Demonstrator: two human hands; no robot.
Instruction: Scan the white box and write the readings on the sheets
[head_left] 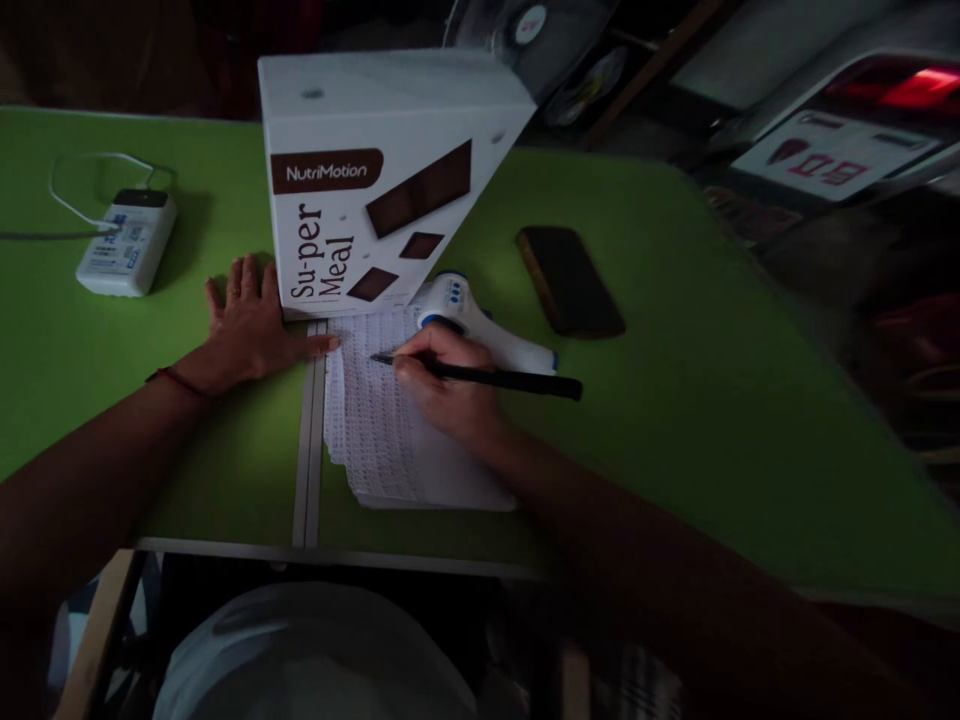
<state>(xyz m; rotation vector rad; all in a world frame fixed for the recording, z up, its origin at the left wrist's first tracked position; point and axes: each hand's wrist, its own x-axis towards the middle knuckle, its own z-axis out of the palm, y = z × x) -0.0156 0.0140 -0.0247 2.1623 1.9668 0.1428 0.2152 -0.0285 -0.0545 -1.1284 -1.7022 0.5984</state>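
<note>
My right hand grips a black pen, its tip down on the written part of a notebook. Rows of small handwriting cover the left part of the page, while the lower right is blank. My left hand lies flat on the green table with fingers spread, the thumb at the page's left edge. A white NutriMotion box stands upright at the top of the page, close to my left fingers. Just beyond my right hand lies a white and blue handheld device, partly hidden, resembling an infrared thermometer.
A dark phone lies on the green table to the right. At the far left sits a white power adapter with cables. Behind the table is a fan; a white machine with a red-lit panel stands at the right.
</note>
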